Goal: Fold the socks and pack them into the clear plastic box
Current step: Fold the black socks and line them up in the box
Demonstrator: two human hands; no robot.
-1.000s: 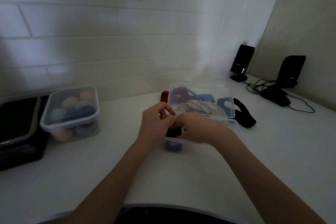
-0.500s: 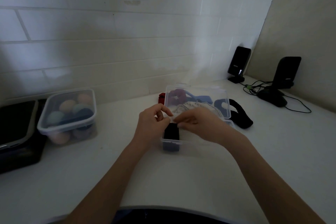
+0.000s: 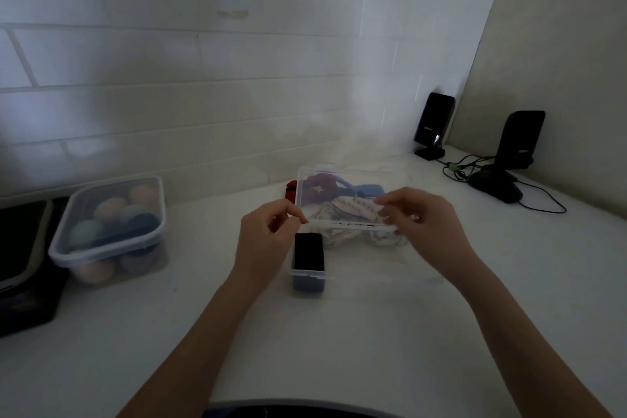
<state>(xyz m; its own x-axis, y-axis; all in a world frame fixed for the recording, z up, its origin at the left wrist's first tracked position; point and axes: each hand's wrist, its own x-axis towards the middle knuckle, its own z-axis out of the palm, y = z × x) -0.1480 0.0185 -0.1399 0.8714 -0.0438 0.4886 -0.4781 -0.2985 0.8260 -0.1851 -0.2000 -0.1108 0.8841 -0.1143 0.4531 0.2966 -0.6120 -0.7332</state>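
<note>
The clear plastic box [image 3: 390, 276] sits mid-table with a folded dark sock [image 3: 308, 256] standing in its left end. Its clear lid [image 3: 342, 180] stands tilted over the back of the box. My left hand [image 3: 268, 241] pinches the left end of the lid's white lower edge, and my right hand [image 3: 424, 224] pinches the right end. Seen through and around the lid, loose socks lie behind the box: a red sock [image 3: 290, 190], a maroon sock [image 3: 315, 185], a blue sock [image 3: 368, 190] and a white patterned sock [image 3: 346, 210].
A lidded container of coloured balls [image 3: 112, 224] stands at the left, next to a black device [image 3: 20, 258]. Two black speakers [image 3: 434, 125] [image 3: 519, 142] and their cables [image 3: 458, 170] occupy the back right corner. A tiled wall runs close behind.
My hands rose out of the box, leaving the dark sock in its left end, and spread apart to the two ends of the lid's edge.
</note>
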